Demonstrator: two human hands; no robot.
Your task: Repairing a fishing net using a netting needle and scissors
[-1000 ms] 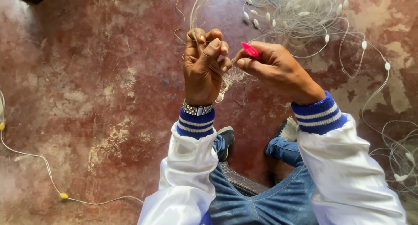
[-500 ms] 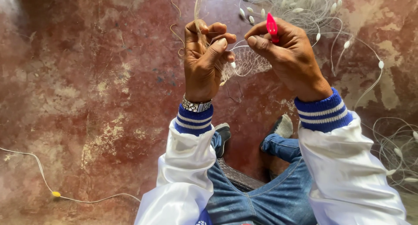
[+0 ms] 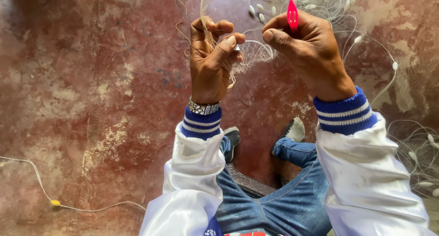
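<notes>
My left hand (image 3: 212, 58) is closed around a bunch of fine white fishing net (image 3: 256, 51) and its pale line, held up in front of me. My right hand (image 3: 304, 46) pinches a small red netting needle (image 3: 292, 14), tip pointing up, just right of the left hand. Thin mesh stretches between the two hands. A metal watch band sits on my left wrist. Both sleeves are white with blue striped cuffs.
More net with small white floats (image 3: 320, 3) lies on the worn red floor at the top right and another heap (image 3: 423, 149) at the right edge. A white cord with a yellow bead (image 3: 55, 202) trails at the lower left. My jeans and shoes (image 3: 292, 131) are below.
My right hand has lifted and turned the red needle from lying sideways to pointing up. Both hands have risen toward the top of the view, still holding the net.
</notes>
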